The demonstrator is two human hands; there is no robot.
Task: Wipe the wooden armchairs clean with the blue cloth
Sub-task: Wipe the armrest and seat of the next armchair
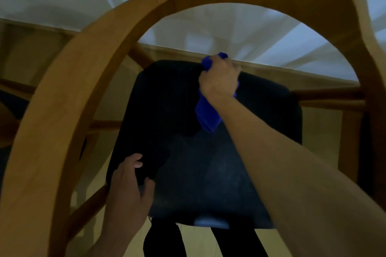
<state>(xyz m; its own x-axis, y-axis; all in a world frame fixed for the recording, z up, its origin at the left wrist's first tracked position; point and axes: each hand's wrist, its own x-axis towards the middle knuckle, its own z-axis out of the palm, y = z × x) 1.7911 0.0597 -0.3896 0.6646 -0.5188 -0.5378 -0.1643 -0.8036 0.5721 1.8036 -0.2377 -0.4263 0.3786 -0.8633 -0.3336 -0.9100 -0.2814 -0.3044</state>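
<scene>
A wooden armchair (69, 81) fills the view from above, its curved back rail arching over a dark seat cushion (208, 162). My right hand (219, 77) reaches through the arch and grips the blue cloth (206, 115) at the seat's far edge; the cloth hangs down below my fist over the cushion. My left hand (129, 183) holds the near left edge of the cushion, fingers curled round its rim. The picture is blurred by motion.
A second wooden chair's frame (325, 98) stands to the right, and more wooden rails (16, 87) show at the left. A white curtain (240, 33) hangs behind. My dark trouser legs (167, 240) show under the seat on a pale floor.
</scene>
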